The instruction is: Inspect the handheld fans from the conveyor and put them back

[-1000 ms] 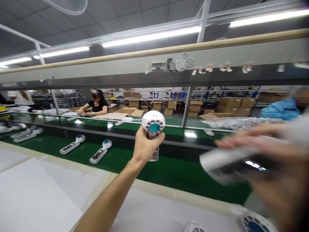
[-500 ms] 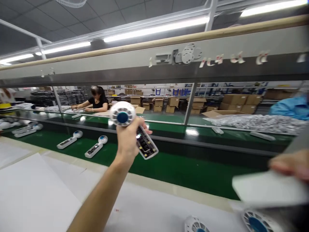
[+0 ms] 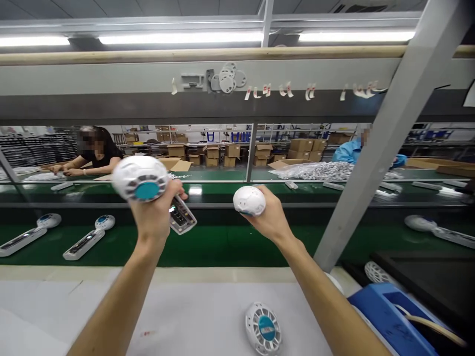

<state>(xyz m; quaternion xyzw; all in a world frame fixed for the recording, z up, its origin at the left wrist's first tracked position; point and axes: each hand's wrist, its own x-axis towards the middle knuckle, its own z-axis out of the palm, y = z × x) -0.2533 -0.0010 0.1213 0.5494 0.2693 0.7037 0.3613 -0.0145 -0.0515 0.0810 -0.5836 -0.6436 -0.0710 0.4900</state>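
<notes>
My left hand is closed around the neck of a white handheld fan, raised above the conveyor. Its round head has slots around a teal centre and faces me. Below my fingers the handle is uncovered, with a circuit board and a small light showing. To the right, my right hand grips a white rounded fan-head piece, also in the air; its far side is hidden. On the white work surface lies a round slotted fan part with a teal centre, touched by neither hand.
Behind my hands runs a green conveyor carrying fans with uncovered handles. A slanted grey post stands right of my right hand. Near my right forearm sits a blue box. Two people work across the line beside a white parts pile.
The view has turned right and levelled. My right hand has come from the right edge, where it was blurred above a white object, to the middle with the rounded piece. My left hand still holds the fan.
</notes>
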